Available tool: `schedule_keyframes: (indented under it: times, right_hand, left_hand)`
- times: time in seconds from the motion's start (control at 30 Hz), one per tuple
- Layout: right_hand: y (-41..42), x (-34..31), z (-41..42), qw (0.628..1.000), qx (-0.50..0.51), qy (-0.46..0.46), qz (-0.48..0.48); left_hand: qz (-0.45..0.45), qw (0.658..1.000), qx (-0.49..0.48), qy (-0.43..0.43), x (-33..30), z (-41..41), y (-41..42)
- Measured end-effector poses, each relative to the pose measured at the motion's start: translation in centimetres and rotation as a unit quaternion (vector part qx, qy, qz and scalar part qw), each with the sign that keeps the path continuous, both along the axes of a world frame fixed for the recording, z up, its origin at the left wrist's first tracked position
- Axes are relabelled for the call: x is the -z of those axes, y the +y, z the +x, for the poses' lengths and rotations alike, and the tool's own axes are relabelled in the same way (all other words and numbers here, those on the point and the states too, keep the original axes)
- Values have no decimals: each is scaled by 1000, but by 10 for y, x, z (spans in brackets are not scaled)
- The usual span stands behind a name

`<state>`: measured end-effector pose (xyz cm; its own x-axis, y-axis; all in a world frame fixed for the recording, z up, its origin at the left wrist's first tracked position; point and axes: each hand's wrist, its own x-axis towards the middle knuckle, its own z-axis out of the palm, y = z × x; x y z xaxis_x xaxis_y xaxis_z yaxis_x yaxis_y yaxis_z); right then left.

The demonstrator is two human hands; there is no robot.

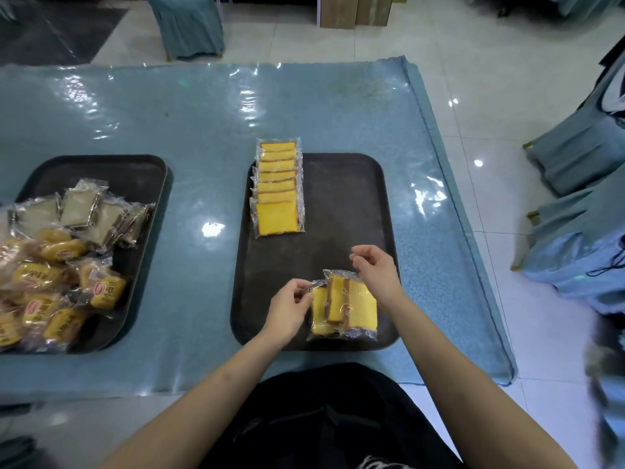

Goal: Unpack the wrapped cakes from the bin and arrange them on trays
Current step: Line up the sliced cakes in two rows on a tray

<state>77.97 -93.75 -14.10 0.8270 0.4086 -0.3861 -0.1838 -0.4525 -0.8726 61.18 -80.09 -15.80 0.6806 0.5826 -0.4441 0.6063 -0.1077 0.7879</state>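
Three clear-wrapped yellow sponge cake slices lay bunched between my hands at the near end of the dark rectangular plastic tray, where I had room to sort them. My left hand pinched the wrapper edge of the leftmost slice, probably to draw it free. My right hand hovered above the bunch, fingers loosely curled; whether it held any film, I cannot tell. Beyond my fingertips ran the overlapped row of wrapped slices, shingled to save space.
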Motion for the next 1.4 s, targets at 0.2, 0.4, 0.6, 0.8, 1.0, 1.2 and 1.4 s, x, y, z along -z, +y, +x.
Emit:
schedule_keyframes:
  times: [0.2, 0.4, 0.6, 0.8, 1.0, 1.2, 1.4]
  right_hand:
    - [-25, 24, 1, 992, -70, -55, -84]
    - [-30, 38, 3, 973, -144, -99, -149]
    - [-32, 45, 10, 957, -182, -137, -179]
    - [-32, 49, 12, 959, -172, -122, -189]
    - [-30, 41, 19, 976, -124, -86, -154]
    - [-17, 29, 15, 991, -81, -54, -88]
    - [-2, 25, 6, 1000, -22, 7, -20]
  left_hand:
    - [16, 998, 61, 23, 4, -2, -19]
    - [33, 995, 88, 30, 9, 5, -26]
    - [38, 994, 99, 35, 15, 8, -32]
    - [29, 994, 98, 34, 13, 8, -31]
    - [1, 997, 74, 15, 2, 6, -26]
    - [-64, 997, 14, -41, 3, 1, -18]
    - [-133, 984, -90, -74, 3, 0, -6]
